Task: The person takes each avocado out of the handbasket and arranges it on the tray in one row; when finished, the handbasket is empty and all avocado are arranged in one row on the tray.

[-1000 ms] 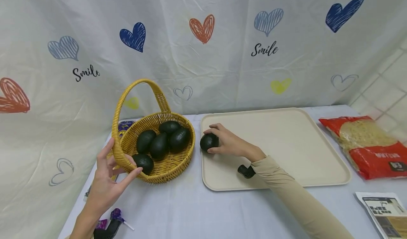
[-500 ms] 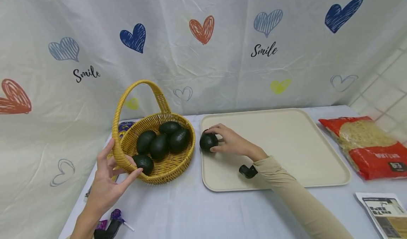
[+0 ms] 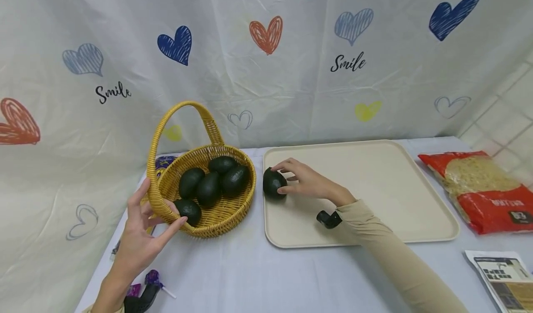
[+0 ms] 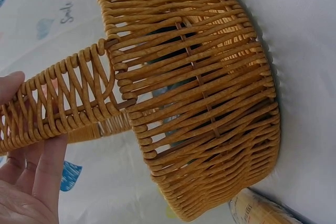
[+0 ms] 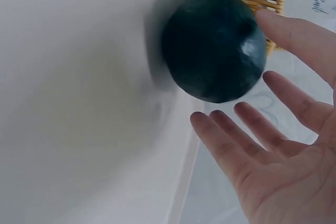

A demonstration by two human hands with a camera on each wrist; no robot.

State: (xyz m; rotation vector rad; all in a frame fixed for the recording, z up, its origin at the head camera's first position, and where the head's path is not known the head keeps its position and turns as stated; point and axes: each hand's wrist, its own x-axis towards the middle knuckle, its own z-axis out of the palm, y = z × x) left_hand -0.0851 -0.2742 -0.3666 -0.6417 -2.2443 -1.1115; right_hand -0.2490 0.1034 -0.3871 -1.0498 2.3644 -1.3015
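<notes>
With thumb and fingers on opposite sides of it, my left hand [image 3: 139, 241] holds the wicker handle [image 4: 58, 100] low down, where it joins the yellow basket [image 3: 225, 220]. Several dark green avocados [image 3: 208, 190] lie in that basket. Another avocado [image 3: 273, 185] stands on the left end of the beige tray [image 3: 374, 188]. My right hand [image 3: 306, 180] is beside it with spread fingers; the fingertips sit right at its top and lower right side. In the right wrist view most fingers [image 5: 223, 148] are apart from the avocado.
A red bag of pasta [image 3: 483, 193] lies right of the tray, with a flat printed packet [image 3: 501, 276] nearer. A purple lollipop [image 3: 152, 278] lies at front left. Behind the basket is a blue packet [image 3: 164, 162]. A black wrist camera [image 3: 328, 219] hangs below the right wrist.
My right hand's fingers have loosened from the avocado and drawn slightly rightward. The avocado has tipped more upright on the tray. My left hand keeps its hold on the basket handle.
</notes>
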